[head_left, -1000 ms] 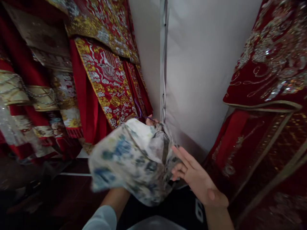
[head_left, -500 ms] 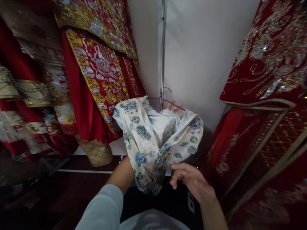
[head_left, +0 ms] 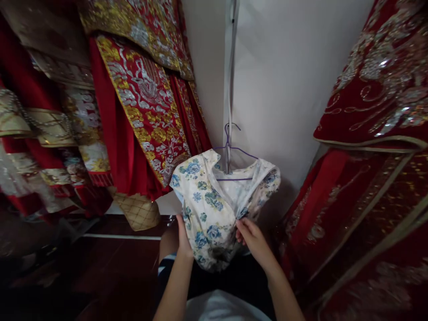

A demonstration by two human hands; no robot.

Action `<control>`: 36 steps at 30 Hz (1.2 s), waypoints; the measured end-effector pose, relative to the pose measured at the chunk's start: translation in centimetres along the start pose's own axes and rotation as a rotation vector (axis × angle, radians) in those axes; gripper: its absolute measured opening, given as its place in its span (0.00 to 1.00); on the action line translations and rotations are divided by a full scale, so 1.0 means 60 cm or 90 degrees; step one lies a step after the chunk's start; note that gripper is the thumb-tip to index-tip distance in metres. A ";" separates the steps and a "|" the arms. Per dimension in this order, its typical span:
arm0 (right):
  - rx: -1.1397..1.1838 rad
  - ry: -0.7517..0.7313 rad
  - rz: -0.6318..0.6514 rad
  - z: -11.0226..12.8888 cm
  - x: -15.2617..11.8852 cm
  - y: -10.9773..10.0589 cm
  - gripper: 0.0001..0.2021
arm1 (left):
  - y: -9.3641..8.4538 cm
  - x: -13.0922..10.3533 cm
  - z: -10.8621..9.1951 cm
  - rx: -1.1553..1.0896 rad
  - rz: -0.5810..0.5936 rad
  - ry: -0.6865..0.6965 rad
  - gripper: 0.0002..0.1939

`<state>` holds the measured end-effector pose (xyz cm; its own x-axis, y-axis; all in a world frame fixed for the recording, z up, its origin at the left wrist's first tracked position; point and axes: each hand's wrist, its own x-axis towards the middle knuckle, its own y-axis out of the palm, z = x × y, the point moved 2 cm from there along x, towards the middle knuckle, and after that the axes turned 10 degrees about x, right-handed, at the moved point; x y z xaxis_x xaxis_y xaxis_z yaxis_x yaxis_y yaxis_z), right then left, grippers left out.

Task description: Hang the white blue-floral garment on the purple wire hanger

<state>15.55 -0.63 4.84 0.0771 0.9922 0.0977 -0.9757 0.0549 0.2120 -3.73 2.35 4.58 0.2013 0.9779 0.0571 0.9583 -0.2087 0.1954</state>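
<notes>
A white blouse with blue flowers and green-grey leaves hangs in front of me on a thin purple wire hanger. Its V-shaped neckline faces up, and the hanger's lower bar crosses inside the collar. The hook stands free, beside a pale cable on the wall. My left hand grips the blouse's left side, the thumb along the edge and the other fingers hidden behind the cloth. At the bottom of the neckline, my right hand pinches the front edge between thumb and fingers. The lower hem is bunched in shadow.
Red garments with gold and silver embroidery hang at the left. More red beaded garments hang close on the right. A white wall is straight ahead, with a dark red floor at lower left.
My left hand has come out from inside the blouse to its left side. My right hand has closed on the front edge. The blouse has straightened on the hanger, its neckline now flatter.
</notes>
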 end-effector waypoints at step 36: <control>0.156 -0.120 -0.106 0.124 0.098 0.031 0.13 | 0.116 -0.021 0.083 0.650 0.022 0.221 0.08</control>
<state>15.71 4.47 13.07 0.2896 0.9325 0.2159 -0.8705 0.1628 0.4644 3.66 -0.28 1.01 0.3171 0.8805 0.3523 0.7015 0.0322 -0.7119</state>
